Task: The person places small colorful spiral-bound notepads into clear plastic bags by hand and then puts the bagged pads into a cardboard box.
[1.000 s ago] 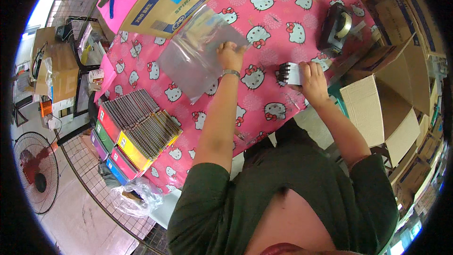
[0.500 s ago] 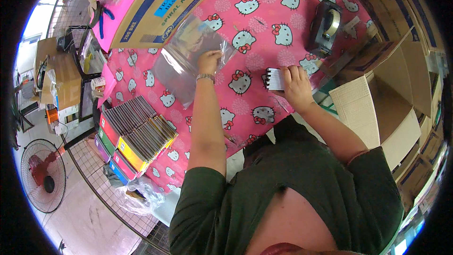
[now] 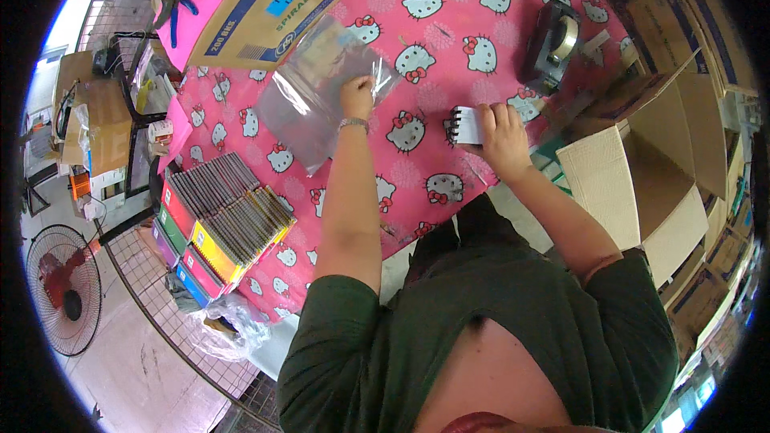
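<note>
A stack of clear plastic bags (image 3: 298, 108) lies flat on the pink tablecloth, below the large carton. My left hand (image 3: 358, 98) is over its right part, fingers curled together in a pinch on the thin plastic; the fingertips are partly hidden. To the right, my right hand (image 3: 505, 140) grips a small spiral notepad (image 3: 467, 127) with white pages and black rings, just above the table. The palm covers part of the notepad.
Rows of spiral notebooks (image 3: 228, 200) with coloured covers stand at the table's left edge. A black tape dispenser (image 3: 552, 46) sits at the far right. The carton (image 3: 277, 12) borders the far left, and an open cardboard box (image 3: 642, 176) stands at right.
My left hand's fingers have curled in tighter and drawn back slightly over the bags. My right hand keeps the notepad in nearly the same place, and the whole view has shifted a little.
</note>
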`<act>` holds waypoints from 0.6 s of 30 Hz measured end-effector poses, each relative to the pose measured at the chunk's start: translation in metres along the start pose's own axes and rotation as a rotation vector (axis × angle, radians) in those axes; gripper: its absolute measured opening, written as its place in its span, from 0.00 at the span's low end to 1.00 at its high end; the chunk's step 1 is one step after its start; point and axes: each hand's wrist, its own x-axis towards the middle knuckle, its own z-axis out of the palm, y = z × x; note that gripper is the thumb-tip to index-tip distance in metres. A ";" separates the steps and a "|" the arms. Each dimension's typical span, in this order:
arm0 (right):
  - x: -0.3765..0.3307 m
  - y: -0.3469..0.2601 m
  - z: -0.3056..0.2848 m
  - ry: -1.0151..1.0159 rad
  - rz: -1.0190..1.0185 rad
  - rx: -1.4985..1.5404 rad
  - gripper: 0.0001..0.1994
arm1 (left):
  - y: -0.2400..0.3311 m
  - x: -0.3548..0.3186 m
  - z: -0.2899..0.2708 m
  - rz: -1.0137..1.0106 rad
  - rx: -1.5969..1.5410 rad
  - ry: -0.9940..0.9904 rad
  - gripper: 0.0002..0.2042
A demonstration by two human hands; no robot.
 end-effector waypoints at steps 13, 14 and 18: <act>0.005 -0.009 -0.003 0.037 -0.030 -0.008 0.38 | 0.008 0.027 -0.040 -0.330 -0.336 -0.191 0.07; 0.004 -0.009 -0.002 0.049 -0.028 -0.011 0.38 | 0.015 0.022 -0.055 -0.403 -0.466 -0.121 0.07; 0.005 -0.009 -0.003 0.007 0.002 0.011 0.38 | 0.024 -0.030 -0.159 0.011 -0.383 0.375 0.04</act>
